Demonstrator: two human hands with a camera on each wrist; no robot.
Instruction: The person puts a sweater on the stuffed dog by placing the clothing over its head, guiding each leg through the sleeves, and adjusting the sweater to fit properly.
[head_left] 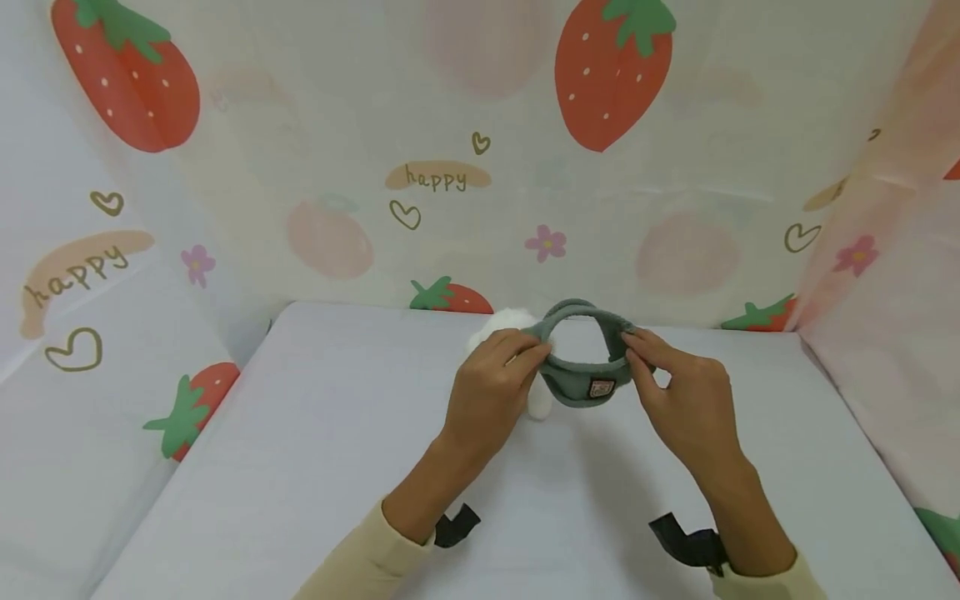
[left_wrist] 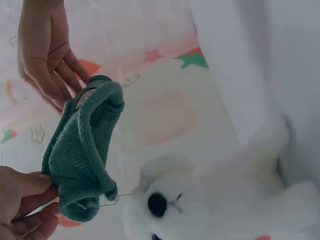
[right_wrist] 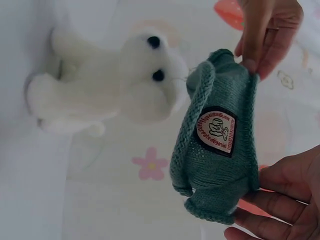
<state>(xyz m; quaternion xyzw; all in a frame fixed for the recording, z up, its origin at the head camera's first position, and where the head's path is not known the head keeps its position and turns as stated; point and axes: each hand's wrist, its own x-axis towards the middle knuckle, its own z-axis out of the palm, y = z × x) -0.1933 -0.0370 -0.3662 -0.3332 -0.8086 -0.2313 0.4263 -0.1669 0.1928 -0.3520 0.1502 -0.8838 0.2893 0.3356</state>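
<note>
A small green knitted doll sweater with a patch on its front is stretched between both hands, its wide opening forming a ring in the head view. My left hand pinches one side of it between thumb and fingers. On the opposite side, my right hand pinches the edge the same way. Behind the left hand is a white plush dog, mostly hidden in the head view. Both wrist views show the dog more fully, with its dark nose. A thin thread hangs off the sweater.
The white table runs back to a strawberry-print cloth, which also covers the left and right sides. Black straps show at both wrists, by the cream sleeves.
</note>
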